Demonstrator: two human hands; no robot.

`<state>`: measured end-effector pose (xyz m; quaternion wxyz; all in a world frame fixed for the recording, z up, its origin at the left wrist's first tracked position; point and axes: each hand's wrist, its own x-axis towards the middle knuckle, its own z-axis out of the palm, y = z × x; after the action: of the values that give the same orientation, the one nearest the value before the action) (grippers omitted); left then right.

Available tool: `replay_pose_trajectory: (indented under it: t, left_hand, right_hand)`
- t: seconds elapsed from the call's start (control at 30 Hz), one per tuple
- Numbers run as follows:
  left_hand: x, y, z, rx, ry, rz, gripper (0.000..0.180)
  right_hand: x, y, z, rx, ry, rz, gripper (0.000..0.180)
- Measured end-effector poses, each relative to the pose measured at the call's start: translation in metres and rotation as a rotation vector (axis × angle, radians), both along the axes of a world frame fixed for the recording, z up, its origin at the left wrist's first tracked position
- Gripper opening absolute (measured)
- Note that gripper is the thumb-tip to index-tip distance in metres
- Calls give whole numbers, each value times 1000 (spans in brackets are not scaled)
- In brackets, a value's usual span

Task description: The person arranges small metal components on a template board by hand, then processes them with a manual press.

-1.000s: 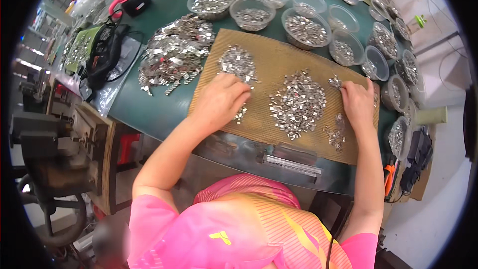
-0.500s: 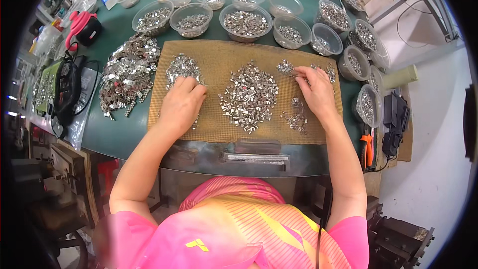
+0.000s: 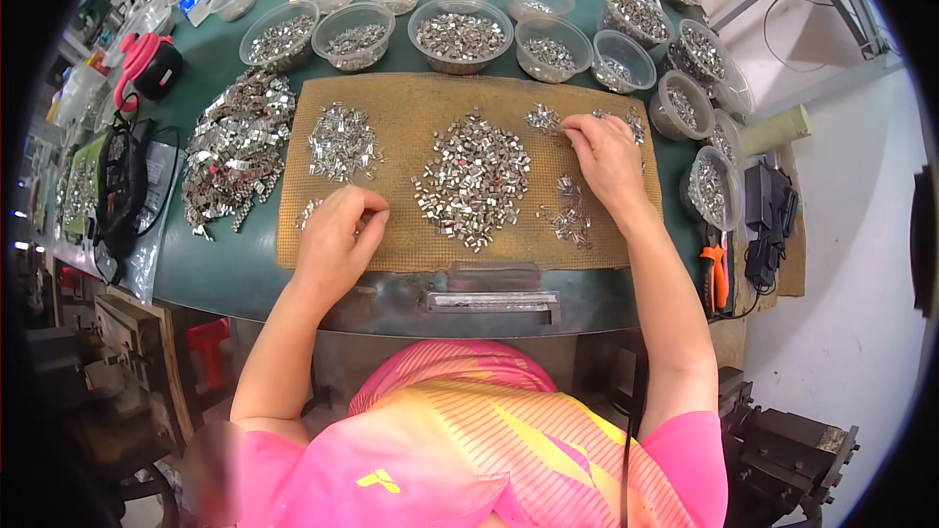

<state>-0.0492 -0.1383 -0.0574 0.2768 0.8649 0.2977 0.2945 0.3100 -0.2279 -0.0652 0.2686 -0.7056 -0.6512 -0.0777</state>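
A large heap of small shiny metal pieces (image 3: 471, 181) lies mid-mat on a brown textured mat (image 3: 411, 252). Just below the upper left pile (image 3: 342, 142), my left hand (image 3: 337, 240) hovers with curled fingers, thumb and forefinger close together; whatever they may hold is too small to see. On the right, my right hand (image 3: 608, 158) has its thumb and forefinger pinched beside a little pile (image 3: 542, 117). What lies in that pinch cannot be made out. Another small pile (image 3: 567, 220) sits below it, and a further one (image 3: 626, 120) is partly hidden behind the hand.
Clear plastic bowls (image 3: 460, 37) of metal pieces line the mat's far and right sides. A tall heap of metal strips (image 3: 235, 147) is on the green table at left. Orange-handled pliers (image 3: 717, 272) lie at right; a metal bar fixture (image 3: 494, 303) sits at the front edge.
My left hand has drawn back from the upper left pile toward me, uncovering it. My right hand stays near the small upper right piles. The whole view has shifted slightly.
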Motion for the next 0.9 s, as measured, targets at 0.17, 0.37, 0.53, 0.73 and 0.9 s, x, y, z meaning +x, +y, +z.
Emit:
replay_pose_trajectory:
  t: [0.17,0.37,0.53,0.73,0.9]
  left_hand:
    - [-3,-14,-6,-51,-48,-15,21]
    - [10,-39,-7,-207,-107,12,22]
    - [17,-48,-9,-167,-40,-90,16]
    - [18,-60,-5,-159,-32,-108,16]
    - [19,-64,-5,-166,-46,-108,16]
  right_hand:
    - [-33,-44,25,-10,237,27,11]
    - [-74,-117,36,-171,267,211,12]
    - [-99,-140,12,-170,411,202,9]
    - [-103,-145,7,-203,409,183,10]
    - [-105,-146,5,-202,367,162,10]
